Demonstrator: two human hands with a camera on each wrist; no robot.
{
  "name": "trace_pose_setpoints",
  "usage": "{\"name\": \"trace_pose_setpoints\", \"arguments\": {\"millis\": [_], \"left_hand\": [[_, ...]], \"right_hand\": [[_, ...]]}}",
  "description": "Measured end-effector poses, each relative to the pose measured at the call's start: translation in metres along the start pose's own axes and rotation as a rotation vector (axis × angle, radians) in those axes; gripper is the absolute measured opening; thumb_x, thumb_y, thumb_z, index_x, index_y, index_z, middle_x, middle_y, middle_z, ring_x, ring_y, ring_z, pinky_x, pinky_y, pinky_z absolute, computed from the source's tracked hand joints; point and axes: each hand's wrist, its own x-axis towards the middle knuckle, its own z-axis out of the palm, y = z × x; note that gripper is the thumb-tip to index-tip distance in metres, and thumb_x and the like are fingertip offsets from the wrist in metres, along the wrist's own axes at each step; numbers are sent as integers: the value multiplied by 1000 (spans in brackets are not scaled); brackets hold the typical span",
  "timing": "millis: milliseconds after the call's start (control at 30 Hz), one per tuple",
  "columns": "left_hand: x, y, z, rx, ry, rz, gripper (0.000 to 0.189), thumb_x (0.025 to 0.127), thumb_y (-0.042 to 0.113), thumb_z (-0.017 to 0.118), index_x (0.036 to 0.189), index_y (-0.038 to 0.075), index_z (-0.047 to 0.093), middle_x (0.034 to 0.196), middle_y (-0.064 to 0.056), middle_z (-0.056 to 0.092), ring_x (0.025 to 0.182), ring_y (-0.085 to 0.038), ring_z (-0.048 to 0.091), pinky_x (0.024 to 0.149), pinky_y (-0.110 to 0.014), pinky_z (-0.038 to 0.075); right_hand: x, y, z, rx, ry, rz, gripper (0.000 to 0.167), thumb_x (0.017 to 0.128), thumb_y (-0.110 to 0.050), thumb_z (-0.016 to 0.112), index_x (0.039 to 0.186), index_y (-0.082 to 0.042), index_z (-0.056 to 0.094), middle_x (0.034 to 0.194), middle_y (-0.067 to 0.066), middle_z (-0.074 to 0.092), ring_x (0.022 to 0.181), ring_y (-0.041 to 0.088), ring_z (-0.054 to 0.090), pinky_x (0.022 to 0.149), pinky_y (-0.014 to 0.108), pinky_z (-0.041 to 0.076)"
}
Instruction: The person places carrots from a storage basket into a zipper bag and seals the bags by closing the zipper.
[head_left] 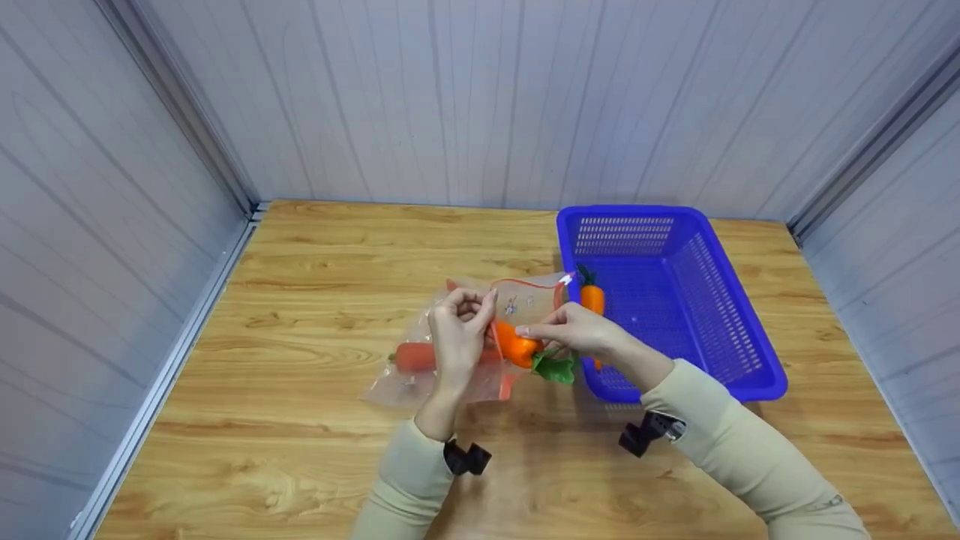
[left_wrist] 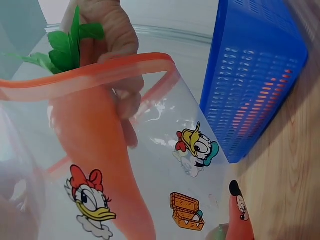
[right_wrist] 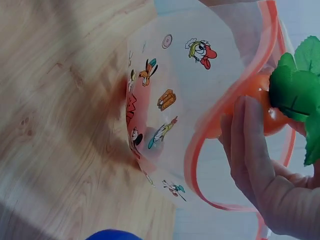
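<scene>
A clear zip bag (head_left: pixel 454 390) with an orange-red rim and cartoon prints lies over the table's middle, its mouth toward the right. My left hand (head_left: pixel 457 330) pinches the rim. In my right hand (head_left: pixel 581 328) is an orange toy carrot (head_left: pixel 517 346) with green leaves, gripped near its leafy end. Its orange body runs inside the bag mouth in the left wrist view, while the leaves (right_wrist: pixel 297 90) stick out past the rim. Deeper in the bag lies a long reddish thing (head_left: pixel 416 358) with a small green end, seen through the plastic.
A blue plastic basket (head_left: pixel 750 360) with slotted sides stands just right of the bag. Inside it, along the left wall, is another orange carrot (head_left: pixel 592 298) with a dark green top. Pale panel walls border the wooden table (head_left: pixel 300 465) at the back and sides.
</scene>
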Motion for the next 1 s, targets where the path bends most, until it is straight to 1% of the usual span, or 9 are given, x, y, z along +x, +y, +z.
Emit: {"name": "trace_pose_setpoints", "arguments": {"millis": [133,200,233,333,400,600,700,833,1000], "left_hand": [[0,1,0,-7,3,-5,14,81,0,60,71,-8,56,56,-10,54,36,-11,47,33,-25,44],[0,2,0,-8,9,1,14,81,0,60,70,-8,56,56,-9,54,37,-10,46,33,-21,42],[0,2,0,-9,12,3,14,81,-1,60,70,-8,56,56,-10,54,38,-10,46,33,-20,42],[0,1,0,-12,21,3,14,81,-2,60,69,-9,55,56,-10,54,38,-9,46,33,-19,41],[2,-4,-1,-6,31,3,14,80,-1,60,70,-9,56,56,-10,55,38,-10,46,33,-20,42],[8,-24,-1,-14,40,25,15,80,2,62,70,-7,57,56,-10,56,37,-11,47,32,-25,43],[9,-26,-1,-5,44,49,16,80,5,63,69,-6,57,56,-9,56,38,-9,47,33,-22,42],[9,-27,0,10,53,69,18,79,6,64,69,-6,58,56,-8,55,40,-9,47,33,-19,41],[8,-22,0,3,49,56,15,79,3,64,70,-8,58,57,-10,56,39,-11,46,33,-17,39]], "right_hand": [[8,0,5,56,-9,0,40,83,-33,60,93,5,66,78,3,65,68,13,61,67,30,53],[11,1,6,120,-20,-2,38,85,-30,59,97,6,65,75,2,63,68,13,60,69,31,53],[12,1,7,155,-29,-8,38,86,-28,58,102,7,63,80,2,63,70,14,60,71,32,53],[12,2,7,245,-64,-29,41,87,-25,56,111,8,57,91,16,63,79,22,62,75,36,52],[11,3,6,272,-86,-55,44,88,-24,56,117,9,51,108,23,57,91,29,60,78,37,50],[1,3,-2,216,-92,-140,48,87,-24,56,123,7,47,110,23,56,95,31,58,80,37,50],[-6,3,-11,189,-95,-187,48,87,-22,57,124,7,46,111,23,55,96,33,57,80,39,49],[-16,1,-26,174,-54,-234,45,87,-20,57,122,6,48,112,21,55,97,33,57,79,42,49],[-25,-2,-44,193,18,-251,44,87,-20,57,122,6,47,112,22,55,97,32,56,79,42,49]]}}
